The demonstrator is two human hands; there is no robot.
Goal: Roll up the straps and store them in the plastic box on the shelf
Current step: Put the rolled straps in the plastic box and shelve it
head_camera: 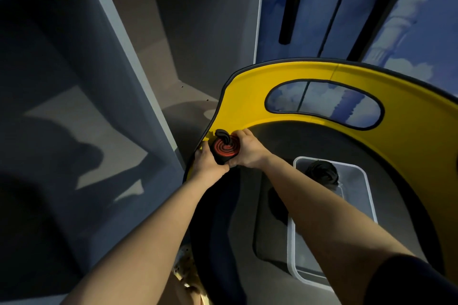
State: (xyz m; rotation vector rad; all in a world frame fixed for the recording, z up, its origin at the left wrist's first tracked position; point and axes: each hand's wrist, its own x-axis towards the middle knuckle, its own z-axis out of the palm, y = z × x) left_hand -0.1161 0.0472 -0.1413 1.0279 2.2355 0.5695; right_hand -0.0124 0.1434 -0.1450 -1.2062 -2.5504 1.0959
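A black strap with red edging, wound into a tight spiral roll [225, 149], is held between both hands in front of me. My left hand [205, 161] grips the roll from the left and below. My right hand [246, 150] grips it from the right, and a loose black end of the strap sticks up at the top of the roll. Lower right stands a clear plastic box [366, 181] with a white rim. Inside it lies another rolled black strap [322, 171], partly hidden behind my right forearm.
A yellow curved panel [245, 96] with a black rim and an oval window arcs around the box and a dark round surface. Grey shelf compartments [138, 62] fill the left, with shadows on them. A blue patterned wall with black bars stands behind.
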